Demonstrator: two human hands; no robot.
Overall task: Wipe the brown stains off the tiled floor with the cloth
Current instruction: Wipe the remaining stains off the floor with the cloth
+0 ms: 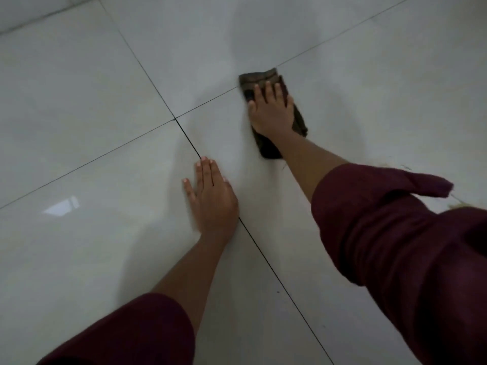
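Observation:
A dark brown cloth (pixel 259 79) lies flat on the pale tiled floor (pixel 105 88), across a grout line. My right hand (pixel 271 109) presses down on the cloth with straight fingers, covering its middle. My left hand (pixel 210 196) rests flat on the floor nearer to me, fingers straight, beside a dark grout line. Small brown stains (pixel 459 205) show on the tile at the right, just past my right sleeve. Part of the cloth is hidden under my right wrist.
Dark grout lines (pixel 263 254) cross the glossy tiles diagonally. A window's bright reflection (pixel 62 206) lies on the left tile. My maroon sleeves (pixel 382 233) fill the lower right and lower left. A wall base runs along the far upper left (pixel 31 19).

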